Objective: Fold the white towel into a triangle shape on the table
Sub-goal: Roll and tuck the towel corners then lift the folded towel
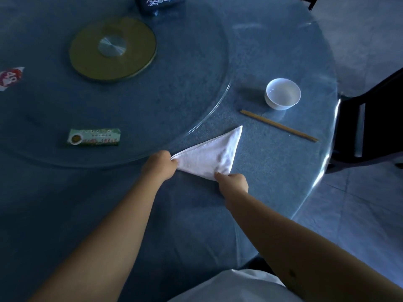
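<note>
The white towel [212, 154] lies on the blue-covered round table [196, 214] folded into a triangle, its far tip pointing toward the chopsticks. My left hand [159, 164] pinches the towel's left corner. My right hand [233, 182] pinches the near corner at the bottom of the triangle. Both arms reach in from the lower edge of the view.
A white bowl [282, 93] and a pair of chopsticks [279, 125] sit right of the towel. A glass turntable [218, 101] with a gold hub [113, 49] carries a green packet [94, 137], a red sticker [9, 77] and a dark box [160, 4]. A black chair [370, 118] stands at the right edge.
</note>
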